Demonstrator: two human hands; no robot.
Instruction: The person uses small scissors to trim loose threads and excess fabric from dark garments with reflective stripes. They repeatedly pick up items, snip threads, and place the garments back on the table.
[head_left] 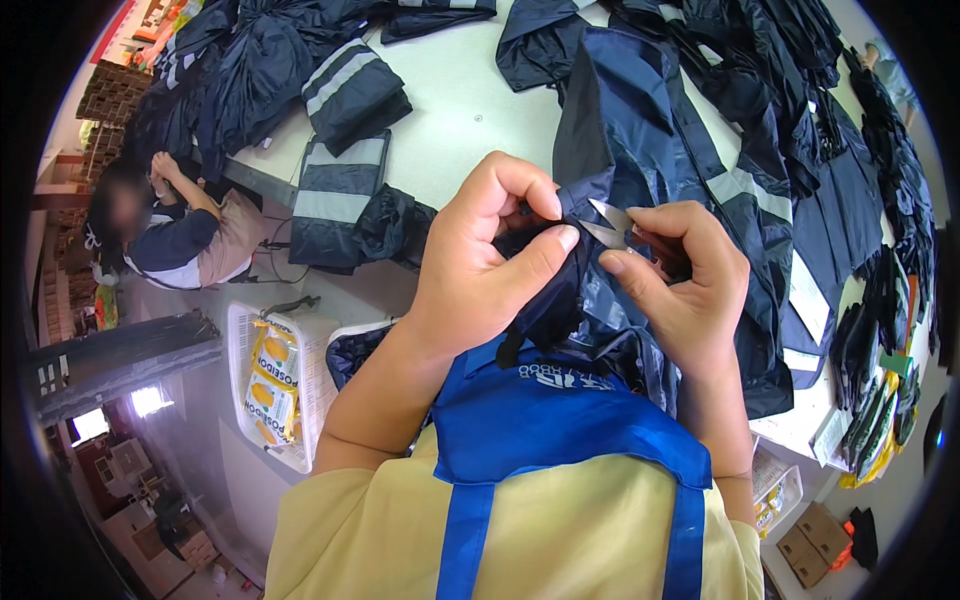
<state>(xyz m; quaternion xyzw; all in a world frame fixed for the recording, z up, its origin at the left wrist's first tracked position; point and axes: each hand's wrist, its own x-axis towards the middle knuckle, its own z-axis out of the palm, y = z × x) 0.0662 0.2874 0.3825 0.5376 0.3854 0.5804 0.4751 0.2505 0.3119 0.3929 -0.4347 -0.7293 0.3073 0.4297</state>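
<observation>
Thread snips point(615, 217) parted beside a pinched edge of a navy garment point(640, 110)

My left hand point(490, 250) pinches a bit of dark cloth between thumb and forefinger, the other fingers curled in behind. My right hand point(695, 275) grips the snips, thumb on one arm and forefinger on the other, the two blades apart and pointing at the cloth just beside my left fingertips. I cannot tell whether a blade touches the fabric or whether a thread lies between them.

The garment lies in front of me, partly spread over the white table point(478, 90), its near part gathered above my blue apron point(570, 430). A pale grey band point(760, 198) crosses it on the right.

I judge the cloth light, thin and limp, with a slick sheen that would let it slide if held loosely. The doubled edge, probably firmer than the single layer, is the place to hold, pinched close to the blades so it stays taut. The snips look small and stiff; they are best held by the arms, well back from the points, since the tips could nick thin fabric.

To my left lie folded garments point(355, 95) with grey bands, and a white basket point(318, 390) of yellow packets point(272, 380).
</observation>
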